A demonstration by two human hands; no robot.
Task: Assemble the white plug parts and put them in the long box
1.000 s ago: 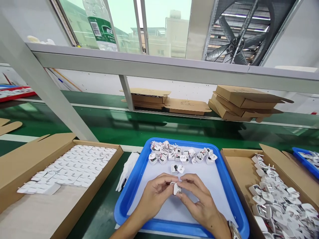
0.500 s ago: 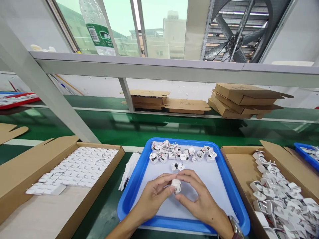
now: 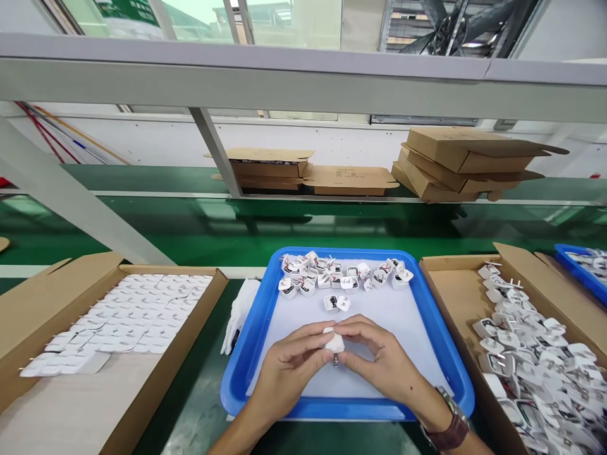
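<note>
Over the blue tray [image 3: 453, 354], my left hand [image 3: 296, 360] and my right hand [image 3: 379, 354] hold one small white plug casing [image 3: 334, 342] between their fingertips. A metal prong points down from the casing toward me. Just beyond my fingers, an open white casing [image 3: 331, 304] with dark parts inside lies on the tray beside a small white cover [image 3: 343, 303]. Several more open casings [image 3: 308, 278] with red and dark wires stand grouped along the tray's far side.
At the left, a cardboard box [image 3: 190, 335] holds rows of white plugs. Another box [image 3: 446, 297] at the right holds loose plug parts. A white glove [image 3: 241, 309] lies left of the tray. Folded cartons [image 3: 465, 164] rest on the back shelf, with a metal bar above.
The view has tilted down. The casing in my fingers has turned, its prong now pointing toward me. Both hands still hold it.
</note>
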